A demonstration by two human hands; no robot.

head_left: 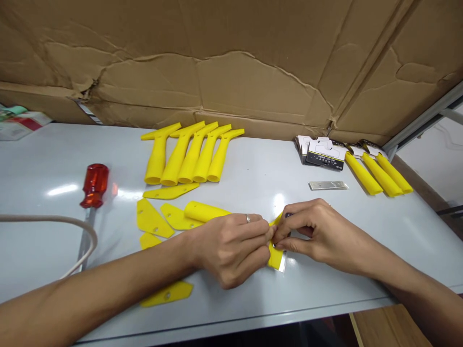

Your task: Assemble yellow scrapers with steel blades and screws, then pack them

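Note:
A yellow plastic scraper handle (pixel 206 211) lies on the table, its tube pointing left and partly covered by my left hand (pixel 235 248). My left hand is closed around it, with the fingertips at its flat head (pixel 276 258). A thin metal blade (pixel 284 262) shows along the head's right edge. With bent fingers, my right hand (pixel 311 231) pinches at the same head, close to my left fingertips. Small dark spots show at the right fingertips; what is between them is too small to make out.
Several yellow handles (pixel 188 156) stand in a row at the back. Loose yellow plates (pixel 154 219) lie left, near a red screwdriver (pixel 94 185) and a white cable (pixel 90 231). At right are a packet of blades (pixel 328 185), cards (pixel 321 153) and carded handles (pixel 381 176). Cardboard (pixel 231 58) stands behind.

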